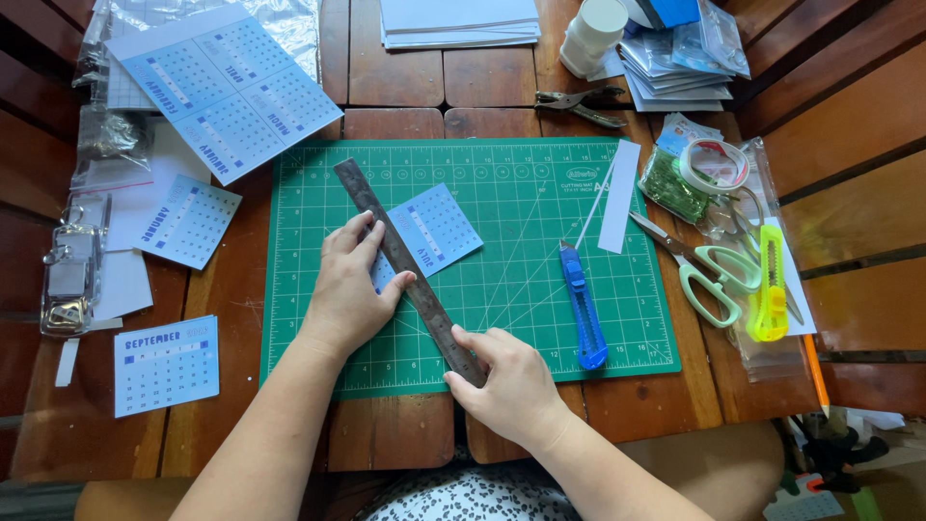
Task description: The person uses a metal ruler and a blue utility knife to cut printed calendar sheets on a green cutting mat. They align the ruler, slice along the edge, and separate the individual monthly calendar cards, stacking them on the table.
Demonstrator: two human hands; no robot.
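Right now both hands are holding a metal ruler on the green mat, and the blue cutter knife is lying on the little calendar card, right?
Not quite. The head view shows the blue cutter knife lying on the bare green mat, to the right of the little calendar card, not on it. The rest is right: the left hand and right hand both hold the metal ruler.

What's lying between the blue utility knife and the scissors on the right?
In the head view, between the blue utility knife and the scissors there is only bare green cutting mat; a white paper strip lies higher up.
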